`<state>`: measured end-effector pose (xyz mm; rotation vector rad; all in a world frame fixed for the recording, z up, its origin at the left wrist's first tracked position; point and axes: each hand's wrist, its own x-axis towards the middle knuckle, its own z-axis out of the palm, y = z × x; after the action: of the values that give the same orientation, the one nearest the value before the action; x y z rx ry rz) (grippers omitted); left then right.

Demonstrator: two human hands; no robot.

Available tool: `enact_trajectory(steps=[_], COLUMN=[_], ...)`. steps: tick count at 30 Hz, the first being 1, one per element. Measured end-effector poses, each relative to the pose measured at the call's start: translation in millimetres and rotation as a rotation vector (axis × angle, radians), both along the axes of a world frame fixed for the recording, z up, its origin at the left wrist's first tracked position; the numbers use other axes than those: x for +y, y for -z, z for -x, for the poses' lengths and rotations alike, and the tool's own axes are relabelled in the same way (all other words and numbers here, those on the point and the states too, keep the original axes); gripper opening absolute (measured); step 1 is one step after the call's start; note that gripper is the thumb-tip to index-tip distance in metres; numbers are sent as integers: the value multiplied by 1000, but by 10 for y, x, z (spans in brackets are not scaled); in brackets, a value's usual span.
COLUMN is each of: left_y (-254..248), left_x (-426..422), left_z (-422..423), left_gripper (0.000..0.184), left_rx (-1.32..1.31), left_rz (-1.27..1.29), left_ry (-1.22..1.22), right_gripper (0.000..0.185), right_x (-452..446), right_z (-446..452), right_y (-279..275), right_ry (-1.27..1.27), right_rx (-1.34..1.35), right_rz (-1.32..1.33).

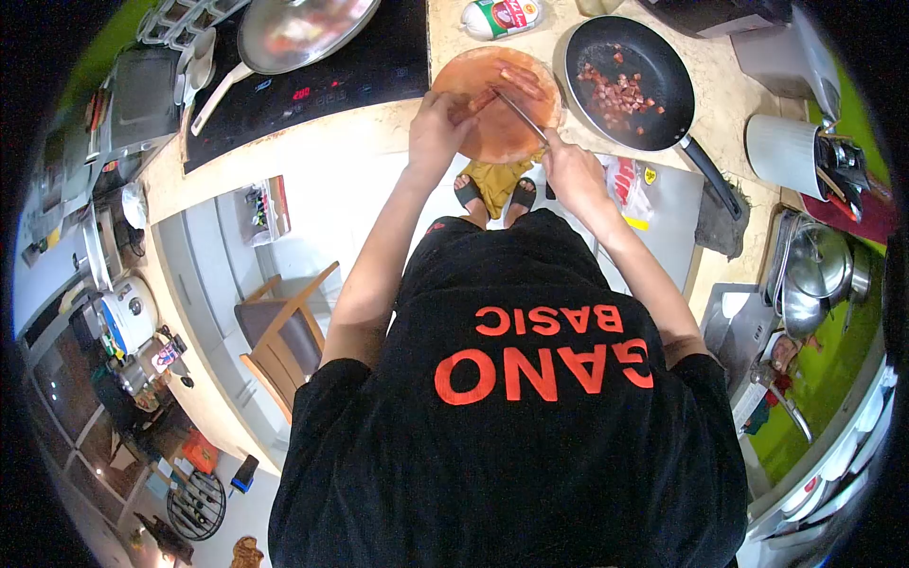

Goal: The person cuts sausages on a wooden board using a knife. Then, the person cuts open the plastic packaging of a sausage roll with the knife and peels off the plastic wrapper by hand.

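On the counter lies a round wooden cutting board (492, 133). My right hand (574, 176) is closed around the handle of a knife (523, 115), its blade angled across the board. The blade's tip meets reddish-brown sausage strips (519, 81), which look partly cut lengthwise. My left hand (439, 134) reaches over the board's left side, fingers bent and pressing on the near end of a strip. Just right of the board, a black frying pan (653, 80) contains small diced reddish pieces (620, 92).
A white package (502, 17) with a green and red label lies behind the board. Left is a black cooktop (379, 71) bearing a lidded pan (301, 38). The frying pan's handle (712, 175) juts past the counter's front edge. A white utensil holder (781, 144) stands farther right.
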<state>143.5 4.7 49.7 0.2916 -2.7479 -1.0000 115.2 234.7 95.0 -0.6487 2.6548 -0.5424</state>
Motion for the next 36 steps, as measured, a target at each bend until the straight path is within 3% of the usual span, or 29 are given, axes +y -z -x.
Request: enact_trajectory(steps=[8,10,14,17,19,30,36], left_y=[-68,-149,-8,59,-9,-7,62], left_x=[-3,58,47,41,78,93,97], left_z=[-3,17,110,134,138,175,55], left_gripper=[35,31,29,32,21,20,20], left_rx=[-111,-36,127,146,154,94,187], left_rz=[-125,174,187,47,-18,-110,-113], left_ry=[20,2,76,159,132,116,36], right_gripper=[25,21,16,14,13,11,16], right_x=[101,44,-126,-181,-201,-414,-382], right_z=[135,105,20,-14,-18,48,48], right_y=[-1,-28,-69,-34,-38,247,217], right_ry=[-119,-25,-60,-79,-86,-61,10], right_rx=[52,62,47,88,83,70,45], right_rz=[-9,-16,-39,-15,-43,-94,103])
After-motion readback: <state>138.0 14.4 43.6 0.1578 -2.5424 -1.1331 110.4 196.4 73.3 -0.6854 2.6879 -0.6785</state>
